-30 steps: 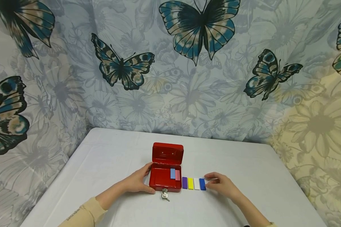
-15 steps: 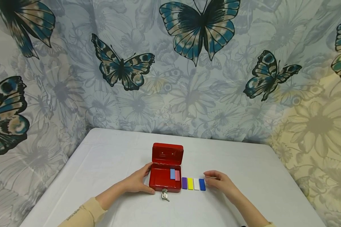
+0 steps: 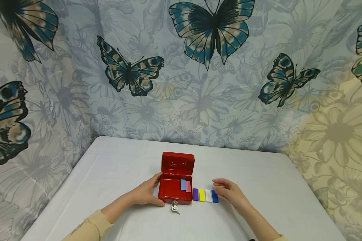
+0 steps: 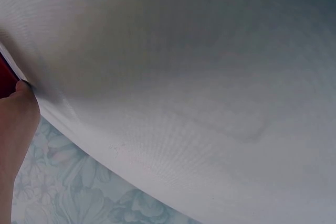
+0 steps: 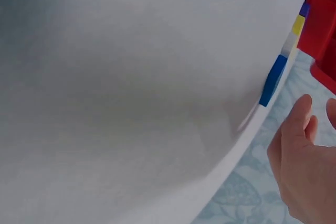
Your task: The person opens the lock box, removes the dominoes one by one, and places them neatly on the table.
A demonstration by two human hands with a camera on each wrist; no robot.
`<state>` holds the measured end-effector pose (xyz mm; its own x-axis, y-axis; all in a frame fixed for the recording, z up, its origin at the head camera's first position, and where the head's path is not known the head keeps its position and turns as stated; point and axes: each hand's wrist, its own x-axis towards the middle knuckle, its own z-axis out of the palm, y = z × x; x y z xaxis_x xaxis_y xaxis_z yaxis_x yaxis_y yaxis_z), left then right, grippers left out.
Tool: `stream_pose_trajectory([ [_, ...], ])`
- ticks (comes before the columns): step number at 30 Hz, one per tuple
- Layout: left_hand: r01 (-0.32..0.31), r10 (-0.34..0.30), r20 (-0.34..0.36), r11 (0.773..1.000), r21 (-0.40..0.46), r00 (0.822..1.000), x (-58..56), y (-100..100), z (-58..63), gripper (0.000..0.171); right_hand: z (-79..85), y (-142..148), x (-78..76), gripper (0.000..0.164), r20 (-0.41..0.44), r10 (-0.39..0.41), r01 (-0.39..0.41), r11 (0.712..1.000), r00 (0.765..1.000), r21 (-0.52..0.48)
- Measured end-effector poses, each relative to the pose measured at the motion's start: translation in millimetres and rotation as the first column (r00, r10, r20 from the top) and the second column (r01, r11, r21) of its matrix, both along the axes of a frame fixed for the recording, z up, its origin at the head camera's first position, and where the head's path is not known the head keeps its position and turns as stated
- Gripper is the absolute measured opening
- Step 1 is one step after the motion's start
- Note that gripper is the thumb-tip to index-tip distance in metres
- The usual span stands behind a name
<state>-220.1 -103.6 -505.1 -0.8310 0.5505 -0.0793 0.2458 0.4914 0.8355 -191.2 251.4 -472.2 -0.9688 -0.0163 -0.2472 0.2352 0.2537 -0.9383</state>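
Observation:
A red metal cash box (image 3: 169, 191) stands with its lid (image 3: 175, 163) raised at the back. My left hand (image 3: 144, 192) holds the box by its left side, thumb at the front corner and fingers toward the rear. Inside lie a light blue block (image 3: 183, 184) and a pink block (image 3: 188, 186), both at the right. Beside the box runs a row of flat blocks: purple (image 3: 196, 194), yellow (image 3: 202, 195), white (image 3: 208, 196) and dark blue (image 3: 215, 198). My right hand (image 3: 230, 193), loosely bent, hovers by the dark blue block and overlaps its far end in the head view. It holds nothing.
A metal lock with a key (image 3: 175, 207) juts from the box's front. White cloth covers the table (image 3: 123, 157). A butterfly-patterned backdrop (image 3: 181, 110) rises behind and at both sides.
My right hand has shifted a little left and away from me, from beside the dark blue block to over its far end. The left hand, box and blocks have stayed put.

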Motion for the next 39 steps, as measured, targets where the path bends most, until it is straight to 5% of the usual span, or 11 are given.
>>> stream_pose_trajectory([
  [15,-0.008,0.008,0.013,1.000,-0.009,1.000,0.3,-1,-3.1,0.109,3.9,-28,-5.6,0.035,-0.009,0.037,-0.037,0.999,0.999,-0.005],
  [39,0.011,-0.011,-0.020,1.000,-0.001,1.000,-1.0,0,-2.5,0.107,8.2,-68,-10.3,0.036,-0.070,0.199,-0.202,0.979,0.977,-0.030],
])
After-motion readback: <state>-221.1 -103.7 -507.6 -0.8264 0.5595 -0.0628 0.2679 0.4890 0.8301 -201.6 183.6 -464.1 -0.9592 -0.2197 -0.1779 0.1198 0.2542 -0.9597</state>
